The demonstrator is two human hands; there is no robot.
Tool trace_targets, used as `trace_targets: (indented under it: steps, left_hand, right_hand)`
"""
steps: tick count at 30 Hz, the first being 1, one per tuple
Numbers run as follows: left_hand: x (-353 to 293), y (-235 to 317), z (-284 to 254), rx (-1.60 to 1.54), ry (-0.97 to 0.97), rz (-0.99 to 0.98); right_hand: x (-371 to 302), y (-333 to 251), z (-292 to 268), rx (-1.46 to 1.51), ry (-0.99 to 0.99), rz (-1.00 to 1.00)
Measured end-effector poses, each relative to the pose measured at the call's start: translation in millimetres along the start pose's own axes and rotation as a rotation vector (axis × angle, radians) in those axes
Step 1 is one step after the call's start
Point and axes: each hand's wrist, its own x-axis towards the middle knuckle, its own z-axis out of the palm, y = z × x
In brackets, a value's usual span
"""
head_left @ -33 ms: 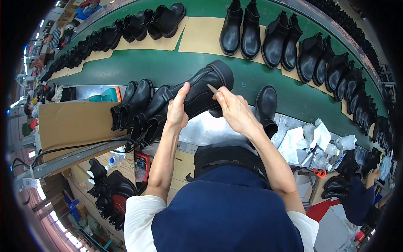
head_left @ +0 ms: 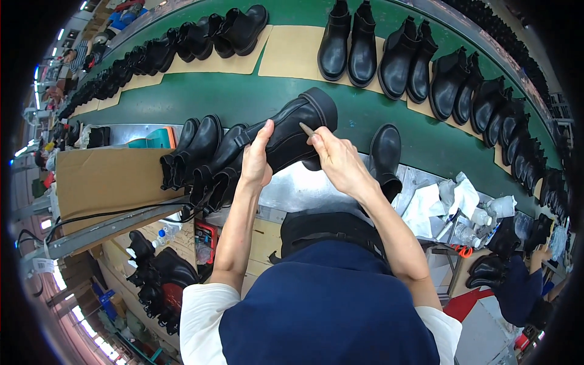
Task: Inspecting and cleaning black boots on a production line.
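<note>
A black leather boot [head_left: 298, 125] is held tilted over the bench, its thick sole end toward the upper right. My left hand [head_left: 257, 159] is closed around its shaft, thumb on top. Pinched in my right hand [head_left: 342, 158] is a thin tan pointed stick [head_left: 305, 128], whose tip meets the boot's side near the sole end. To the left, a black ankle boot [head_left: 210, 135] leans beside others, partly hidden by the held boot and my left arm. Just right of my right hand stands a single black boot [head_left: 386, 149].
Rows of black boots [head_left: 401, 58] stand on cardboard sheets [head_left: 289, 52] along the green work surface [head_left: 201, 91]. A cardboard box [head_left: 109, 182] and cabled metal bar are at left. White wrapping [head_left: 426, 210], plastic bottles and orange-handled scissors [head_left: 465, 250] lie right. Another person [head_left: 517, 292] is at far right.
</note>
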Motion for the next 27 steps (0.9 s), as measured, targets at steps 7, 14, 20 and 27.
trace_targets:
  steps: [7, 14, 20, 27]
  left_hand:
    - [-1, -6, -1, 0.08, 0.093, 0.035]
    - [-2, -2, 6, 0.052, 0.03, 0.011]
    - [-4, 5, 12, 0.048, -0.012, -0.047]
    - [-3, 0, 4, 0.041, -0.055, -0.064]
  right_hand:
    - [8, -23, -9, -0.255, -0.042, 0.083]
    - [1, -24, -11, -0.385, 0.014, 0.03]
    - [-5, -6, -16, -0.147, 0.004, 0.059]
    - [5, -8, -19, -0.109, -0.027, 0.084]
